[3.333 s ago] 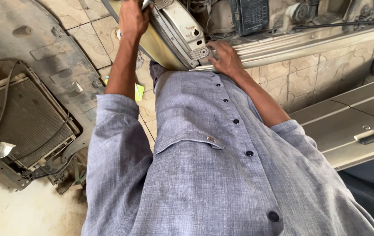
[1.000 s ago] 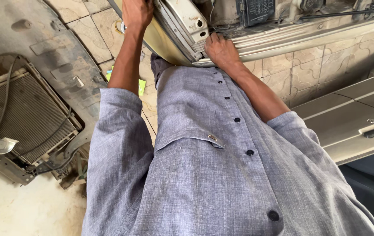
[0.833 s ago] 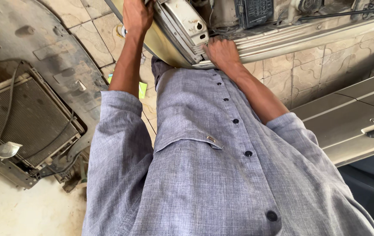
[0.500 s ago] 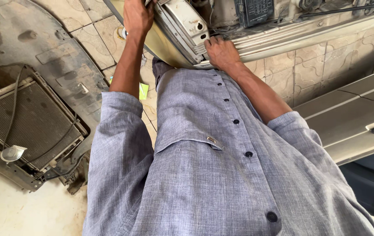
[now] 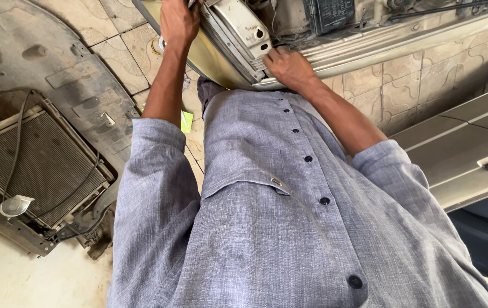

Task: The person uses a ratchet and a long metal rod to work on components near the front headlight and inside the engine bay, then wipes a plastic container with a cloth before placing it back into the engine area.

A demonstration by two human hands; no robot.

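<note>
I look down my grey buttoned shirt at a pale gold car body panel (image 5: 210, 54) with a whitish bracket (image 5: 241, 25) fixed to it, at the edge of an open engine bay. My left hand (image 5: 178, 23) reaches up and is closed around the panel's upper edge. My right hand (image 5: 289, 67) lies lower, fingers curled over the panel's rim where it meets the car's long silver sill (image 5: 403, 40). Both forearms are bare below rolled sleeves.
A removed radiator (image 5: 39, 171) with hoses lies on the ground at left, beside a black plastic underbody cover (image 5: 44, 74). A detached door panel with a handle (image 5: 466, 157) sits at right. A yellow-green scrap (image 5: 187, 121) lies on the paving tiles. A black fuse box (image 5: 329, 11) is in the bay.
Both hands keep their hold on the panel. My head has shifted a little, so the radiator and floor slide slightly in view.
</note>
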